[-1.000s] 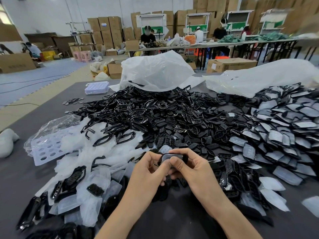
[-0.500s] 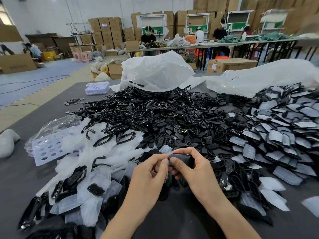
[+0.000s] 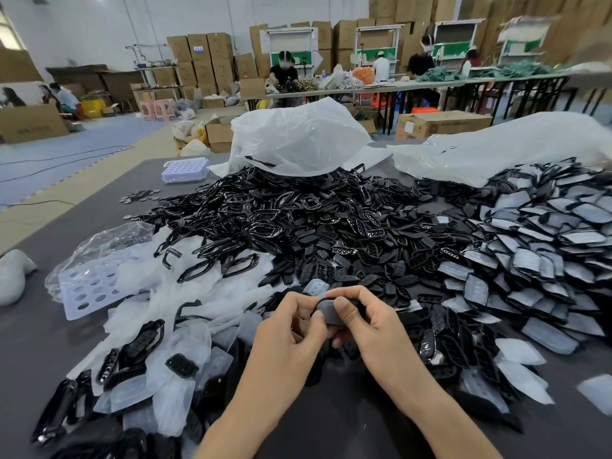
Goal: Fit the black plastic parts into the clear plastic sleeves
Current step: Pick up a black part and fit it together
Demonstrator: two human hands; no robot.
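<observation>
Black plastic part (image 3: 331, 313), held just above the bench (image 3: 49, 352) a little in from the middle of its near edge and pinched from both sides. The left hand (image 3: 291, 329) takes its left end between thumb and forefinger. The right hand (image 3: 374, 326) lays its thumb on top with the fingers curled behind. The two hands close together on this one piece, presumably so that each braces it while the other works.

Stock is ranged for short reaches. Loose clear sleeves (image 3: 198, 293) lie toward the left edge, bare black parts (image 3: 331, 226) are heaped across the middle toward the far edge, and sleeved parts (image 3: 546, 253) overlap toward the right edge, kept apart from unfinished stock. The held part looks greyish, which suggests a sleeve already lies over it (how far on, the fingers hide). A white bag (image 3: 298, 137) slumps at the far edge behind the heap.
</observation>
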